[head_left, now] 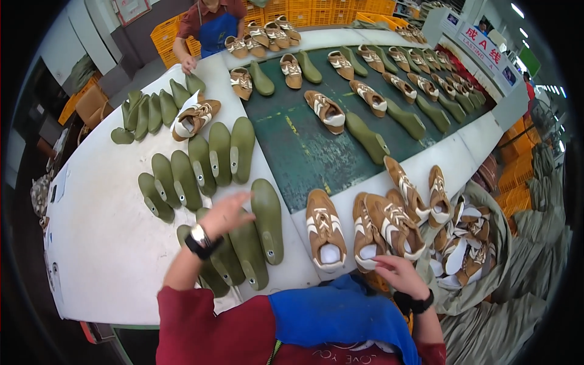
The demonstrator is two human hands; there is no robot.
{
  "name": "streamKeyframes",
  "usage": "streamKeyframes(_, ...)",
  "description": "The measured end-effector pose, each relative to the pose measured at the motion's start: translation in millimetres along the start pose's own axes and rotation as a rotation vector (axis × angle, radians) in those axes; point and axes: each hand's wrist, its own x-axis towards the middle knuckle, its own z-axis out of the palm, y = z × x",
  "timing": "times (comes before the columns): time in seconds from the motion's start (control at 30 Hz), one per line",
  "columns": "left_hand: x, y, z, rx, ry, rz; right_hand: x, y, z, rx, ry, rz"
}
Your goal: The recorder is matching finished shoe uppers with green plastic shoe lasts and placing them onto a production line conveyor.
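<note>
My left hand (pixel 226 214) is over the near group of green shoe lasts, its fingers stretched out and apart. Its fingertips reach the edge of the tall green shoe last (pixel 267 219); whether they touch it I cannot tell. Another green last (pixel 248 249) lies partly under the hand. My right hand (pixel 403 277) has its fingers curled at the heel of a brown sneaker (pixel 367 234) with white stripes. More brown sneakers stand on the white ledge, among them a laced one (pixel 325 228) to the left and another (pixel 398 225) to the right.
A green conveyor belt (pixel 292 152) carries sneakers paired with lasts. Several lasts (pixel 185 179) and a sneaker (pixel 196 118) lie on the white table (pixel 103 243). At right stands a cloth-lined container (pixel 502 243) of sneakers. Across the table, a person's hand (pixel 188 64) touches a last.
</note>
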Motion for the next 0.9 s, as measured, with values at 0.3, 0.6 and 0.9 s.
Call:
streamKeyframes(0.3, -61, 136, 91, 0.231, -0.150, -0.592, 85, -22, 63, -0.406, -0.551, -0.573)
streamKeyframes(0.6, -35, 124, 158, -0.281, 0.364, -0.697, 188, -53, 153, -0.237, -0.593, -0.090)
streamKeyframes(0.9, -55, 124, 167, -0.627, 0.261, -0.603, 197, -34, 165, -0.496, -0.374, -0.370)
